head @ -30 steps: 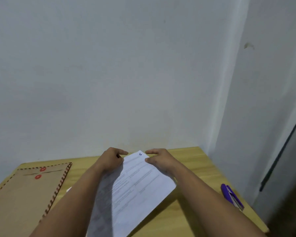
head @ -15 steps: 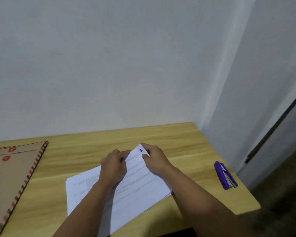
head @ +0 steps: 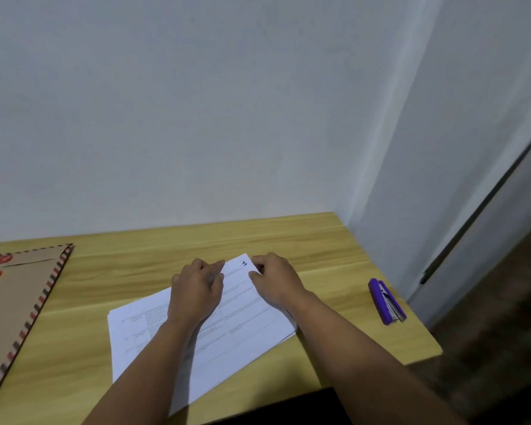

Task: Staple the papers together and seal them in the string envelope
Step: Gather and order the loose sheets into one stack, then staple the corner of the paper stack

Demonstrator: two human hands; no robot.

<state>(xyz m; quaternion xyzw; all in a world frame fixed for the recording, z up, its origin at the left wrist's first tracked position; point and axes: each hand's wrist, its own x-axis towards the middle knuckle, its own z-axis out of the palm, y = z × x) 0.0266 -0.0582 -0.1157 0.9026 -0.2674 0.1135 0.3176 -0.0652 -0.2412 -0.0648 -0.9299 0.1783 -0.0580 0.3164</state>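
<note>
Both hands are working the far corner of the papers [head: 196, 342], which are lying flat on the table [head: 319, 240] w/ their long axis running diagonally, near-left to far-right. The left hand [head: 196, 292] is resting on the sheets, fingers curled and pinching the far edge just left of the corner marked "1". The right hand [head: 273, 280] is curled at the corner's right side, fingertips touching the edge; whether it's actually pinching or just nudging, can't tell from this angle.

Judging by that, the step in hand is squaring up the stack before stapling (no staple visible yet, though the corner is small in view).

The relation that matters next: the stapler [head: 386, 302] is lying well apart to the right of the papers, near the table's right edge, its long axis pointing roughly away from the person. The right hand is clearly the nearer one, so it's prob. the one to reach over while the left is pinning the stack.

The envelope [head: 13, 308] is lying flat at the far left, apart from the papers, closer to the left hand.
</note>
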